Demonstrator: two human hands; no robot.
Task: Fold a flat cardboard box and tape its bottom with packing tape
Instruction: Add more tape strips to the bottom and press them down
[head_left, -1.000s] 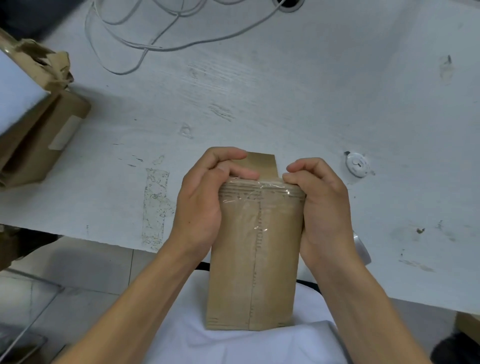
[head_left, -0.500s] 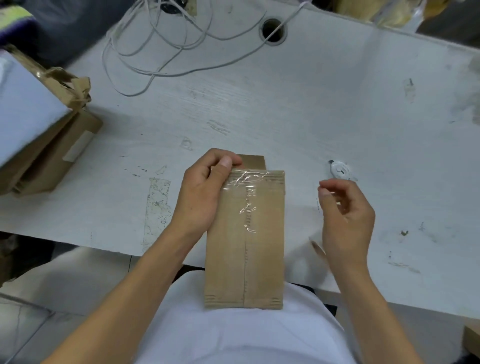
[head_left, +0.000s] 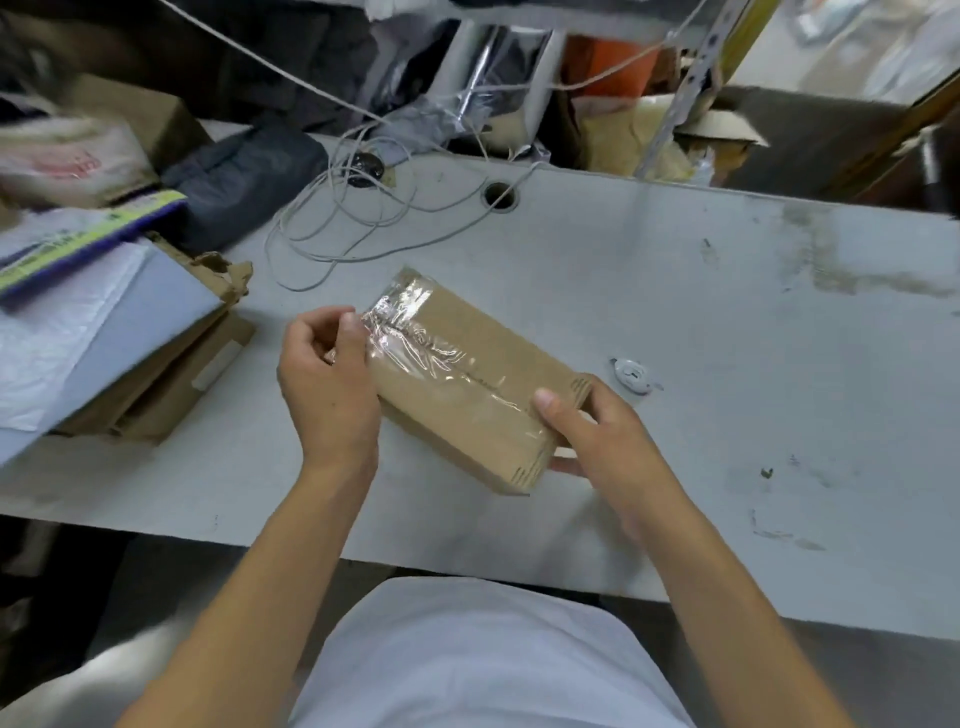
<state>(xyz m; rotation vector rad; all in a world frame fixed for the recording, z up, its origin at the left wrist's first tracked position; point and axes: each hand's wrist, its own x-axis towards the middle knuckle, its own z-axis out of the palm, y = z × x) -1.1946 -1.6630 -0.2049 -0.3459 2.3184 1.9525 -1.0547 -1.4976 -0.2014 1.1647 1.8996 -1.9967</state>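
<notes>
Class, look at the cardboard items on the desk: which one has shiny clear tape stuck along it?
The small cardboard box held between the left hand and right hand; the flattened cardboard at the desk's left shows no shiny tape.

left grip (head_left: 327, 384) curled, right grip (head_left: 597, 431) clasping — forearms converging

Two hands are counted: the left hand (head_left: 327, 387) left of centre and the right hand (head_left: 597, 431) right of centre. One taped cardboard box (head_left: 467, 384) is seen between them, at the centre of the frame. One small white round object (head_left: 631, 375) is counted on the table (head_left: 727, 322), right of centre. One round cable hole (head_left: 500, 195) is seen in the upper middle, and one bundle of looped white cables (head_left: 358, 218) beside it. One stack of flattened cardboard (head_left: 156, 374) is counted at the left edge.
</notes>
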